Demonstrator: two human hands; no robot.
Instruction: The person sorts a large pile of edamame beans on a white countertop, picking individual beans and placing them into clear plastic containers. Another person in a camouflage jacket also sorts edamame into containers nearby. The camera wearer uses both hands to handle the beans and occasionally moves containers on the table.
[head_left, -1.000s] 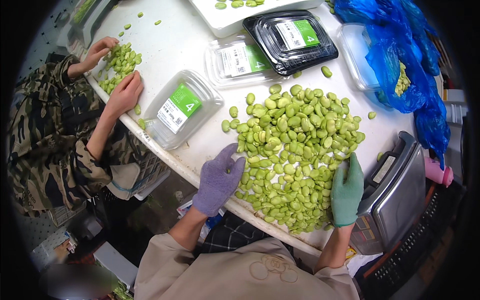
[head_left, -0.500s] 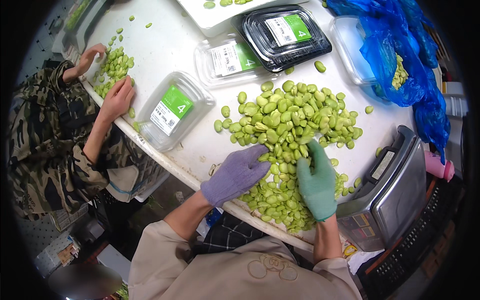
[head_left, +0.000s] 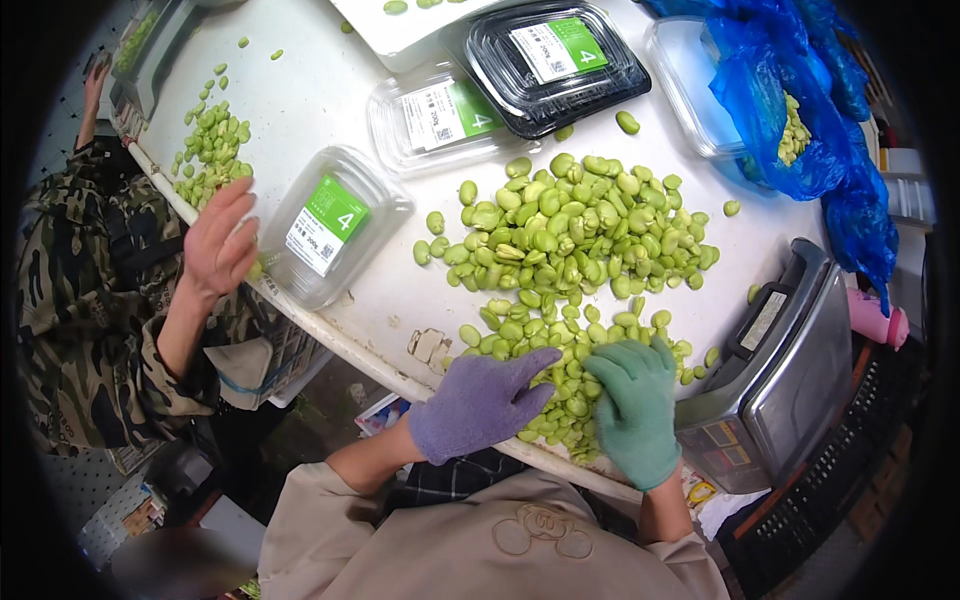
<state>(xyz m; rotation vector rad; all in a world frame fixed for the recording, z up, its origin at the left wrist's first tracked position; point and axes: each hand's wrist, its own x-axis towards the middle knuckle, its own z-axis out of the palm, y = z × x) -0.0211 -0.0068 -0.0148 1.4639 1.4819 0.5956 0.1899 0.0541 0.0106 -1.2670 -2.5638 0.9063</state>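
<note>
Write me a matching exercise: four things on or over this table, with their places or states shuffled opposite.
Things
1. Purple-gloved left hand
2. Black plastic lidded tray
3. Crumpled blue plastic bag
4. Silver boxy metal-topped device

Places or states
A. Directly right of the green-gloved right hand
B. Overlapping a clear plastic container
C. Left of the nearer heap of flat green beans
D. With beans showing inside

Pairs: 1-C, 2-B, 3-D, 4-A

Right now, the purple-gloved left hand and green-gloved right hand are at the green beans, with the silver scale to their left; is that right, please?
The side is wrong: the head view shows the silver scale to their right, nearer the right hand.
</note>
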